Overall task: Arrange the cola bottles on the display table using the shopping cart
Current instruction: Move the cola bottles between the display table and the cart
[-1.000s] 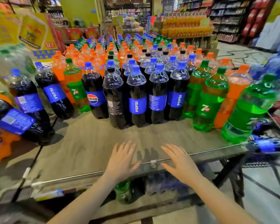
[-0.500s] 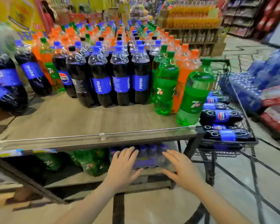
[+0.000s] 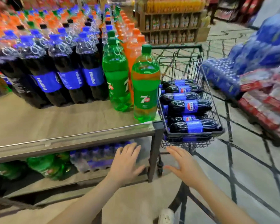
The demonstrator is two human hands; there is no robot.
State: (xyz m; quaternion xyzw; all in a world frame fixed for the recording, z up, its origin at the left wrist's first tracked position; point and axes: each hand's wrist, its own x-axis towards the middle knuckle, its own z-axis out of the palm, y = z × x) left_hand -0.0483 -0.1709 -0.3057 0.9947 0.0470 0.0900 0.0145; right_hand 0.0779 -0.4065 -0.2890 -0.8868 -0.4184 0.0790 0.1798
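Right, cola bottles (image 3: pixel 190 106) in the shopping cart (image 3: pixel 212 101): big dark bottles w/ blue Pepsi labels, lying on their sides, stacked front to back, filling the basket to approx. rim height. Cart is black wire, parked just beside the right end of the display table (image 3: pixel 58 125), basket about level w/ the tabletop.

On the table, more cola bottles stand upright in rows (image 3: pixel 68 73), blue caps, blue labels, packed touching each other toward the back and left. Front strip of the tabletop is bare wood w/ a thin metal rail along the edge.

Left hand (image 3: pixel 126 164) is out in front of the table's lower shelf, fingers straight and slightly spread, holding nothing. Right hand (image 3: pixel 186 167) is below the cart basket, fingers likewise straight and spread, holding nothing; neither hand touches cart or bottles.

Between the standing colas and the cart: two green 7up bottles (image 3: pixel 145 88), the nearer one right at the table corner, next to the cart's wire side, w/ orange soda bottles (image 3: pixel 132 46) in a row behind. Lower shelf holds a shrink-wrapped pack of blue-capped bottles (image 3: pixel 95 159) and green bottles lying down (image 3: pixel 50 165). Right side: stacked blue and red wrapped packs (image 3: pixel 257 81) on the floor, blurred.
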